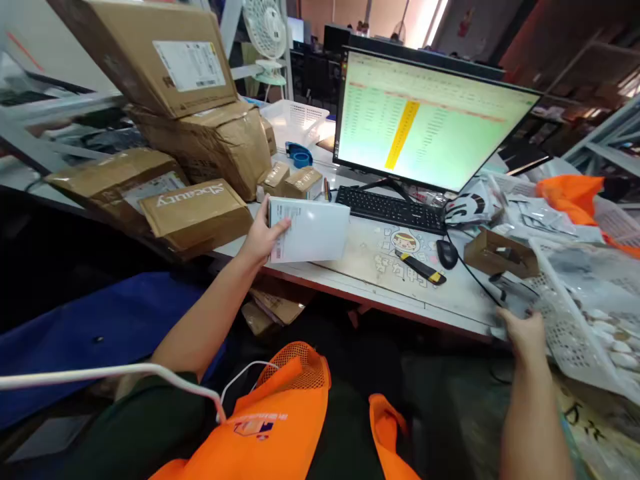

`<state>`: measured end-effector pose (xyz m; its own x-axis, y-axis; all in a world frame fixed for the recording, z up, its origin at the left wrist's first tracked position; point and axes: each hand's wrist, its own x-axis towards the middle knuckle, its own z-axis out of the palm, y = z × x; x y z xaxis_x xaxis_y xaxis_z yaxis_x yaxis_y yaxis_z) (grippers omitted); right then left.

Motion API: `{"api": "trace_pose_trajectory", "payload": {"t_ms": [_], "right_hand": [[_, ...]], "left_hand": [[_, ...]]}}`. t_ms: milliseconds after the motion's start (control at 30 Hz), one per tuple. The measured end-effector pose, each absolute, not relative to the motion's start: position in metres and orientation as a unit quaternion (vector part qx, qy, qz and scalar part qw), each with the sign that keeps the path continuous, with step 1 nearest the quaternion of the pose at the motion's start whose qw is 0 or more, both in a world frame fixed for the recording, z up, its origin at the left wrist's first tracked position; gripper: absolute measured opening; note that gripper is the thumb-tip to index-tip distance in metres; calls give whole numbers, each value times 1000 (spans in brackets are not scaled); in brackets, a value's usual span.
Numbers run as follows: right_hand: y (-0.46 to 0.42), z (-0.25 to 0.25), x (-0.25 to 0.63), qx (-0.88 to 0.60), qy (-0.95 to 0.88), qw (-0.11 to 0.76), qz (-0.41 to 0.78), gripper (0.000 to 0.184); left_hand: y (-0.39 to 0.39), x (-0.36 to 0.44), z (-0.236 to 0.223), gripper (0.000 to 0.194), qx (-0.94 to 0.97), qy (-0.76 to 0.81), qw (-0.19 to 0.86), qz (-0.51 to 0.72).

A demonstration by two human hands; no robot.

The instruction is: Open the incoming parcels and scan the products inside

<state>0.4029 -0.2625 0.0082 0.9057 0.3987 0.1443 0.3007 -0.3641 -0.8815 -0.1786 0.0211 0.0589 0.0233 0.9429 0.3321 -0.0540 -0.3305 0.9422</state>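
Note:
My left hand (263, 237) grips a flat white box (315, 230) by its left end, thumb across the printed label. The box is held above the front edge of the desk (357, 260). Far to the right, my right hand (523, 332) is at the desk's edge with its fingers curled. Just beyond its fingers is a grey and dark device (515, 293), near a black cable; its kind is unclear. What the fingers close on is hidden. A small open brown carton (501, 253) and a white perforated basket (555, 320) are beside this hand.
Brown cartons (200, 143) are piled at the left. A monitor (430, 120) stands behind a black keyboard (390, 208). A yellow-black box cutter (420, 268) and a mouse (447, 254) lie on the desk. A white cable (125, 370) crosses the lower left.

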Motion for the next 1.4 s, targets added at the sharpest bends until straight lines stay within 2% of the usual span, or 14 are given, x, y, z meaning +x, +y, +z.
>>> {"api": "trace_pose_trajectory", "payload": {"t_ms": [67,133,200,233,267,333,467,600,700,867,1033,1167,1267,1400], "right_hand": [[-272,8,377,-732,-235,628,125,57],[-278,14,333,-669,-268,660,213,54],[-278,24,279,-648,-314,641,266,45],[-274,30,251,-660,-351,600,285,39],[-269,36,225,-662,-392,567,295,36],[-256,47,179,-624,-495,494,348,42],[-235,59,140,-599,-587,406,363,45],[-240,53,190,-669,-517,421,329,56],[-245,41,272,-790,-394,422,206,59],[-250,26,389,-888,-306,334,78,42],[-216,35,365,-900,-341,229,-145,44],[-110,42,307,-833,-518,189,-44,41],[-30,39,294,-828,-534,168,-40,40],[22,36,298,-844,-513,145,-58,52]], "left_hand": [[2,-172,62,116,518,357,501,595],[-14,-154,64,101,472,340,548,601],[-25,-127,63,80,425,332,586,604],[-28,-111,61,71,399,330,605,605],[-31,-94,59,65,372,330,619,608],[-35,-63,53,62,327,330,628,624],[-38,-32,42,68,306,319,605,662],[-28,-62,27,70,335,336,540,695],[-17,-106,12,75,411,372,430,712],[-9,-157,-14,88,530,460,241,671],[-8,-162,-46,118,527,571,202,596],[-6,-154,-66,139,513,632,173,555],[-6,-151,-72,139,504,668,164,522],[-6,-155,-73,143,504,686,171,496]]}}
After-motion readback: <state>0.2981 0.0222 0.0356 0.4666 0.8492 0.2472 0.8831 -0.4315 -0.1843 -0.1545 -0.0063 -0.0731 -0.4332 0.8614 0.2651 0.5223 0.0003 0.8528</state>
